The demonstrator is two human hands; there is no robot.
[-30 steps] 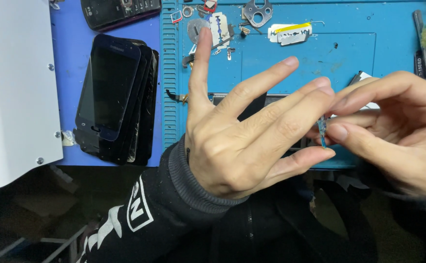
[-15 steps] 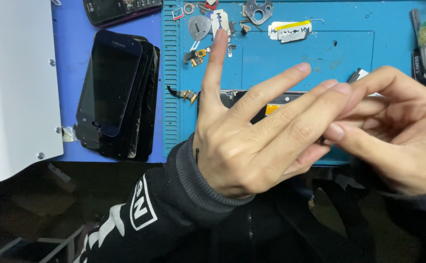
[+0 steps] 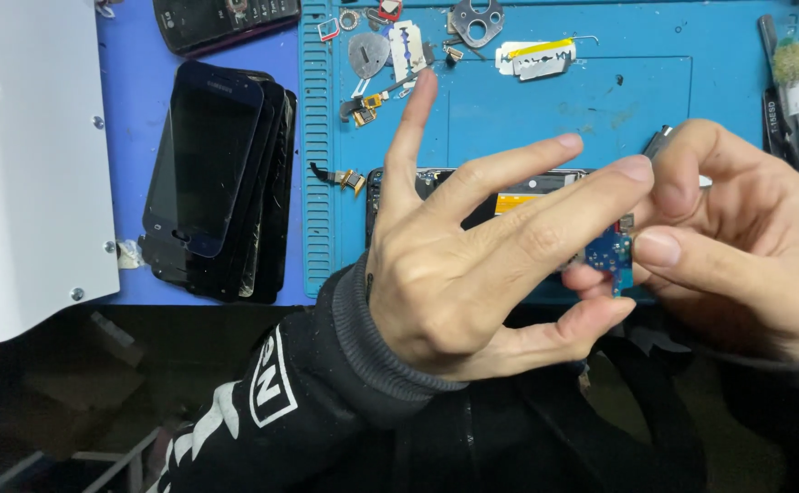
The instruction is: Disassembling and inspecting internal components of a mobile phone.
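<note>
Both hands, left hand (image 3: 472, 274) and right hand (image 3: 737, 246), pinch a small blue circuit board (image 3: 611, 251) above the mat's near edge (image 3: 344, 288).

Stack of dark phone screens (image 3: 217, 183) at left on blue surface, rectangular, glossy black, fanned slightly, top one dark navy with cracked panels beneath; black keypad phone (image 3: 226, 20) at top edge, above stack, its small screen dark, partly cut off by frame; opened phone body (image 3: 509, 192) on blue mat at centre, mostly hidden behind hand, small orange-yellow label visible on it; white strip with yellow tape (image 3: 534, 57) at top of mat, rectangular, lying flat near razor blade (image 3: 408, 50)
</note>
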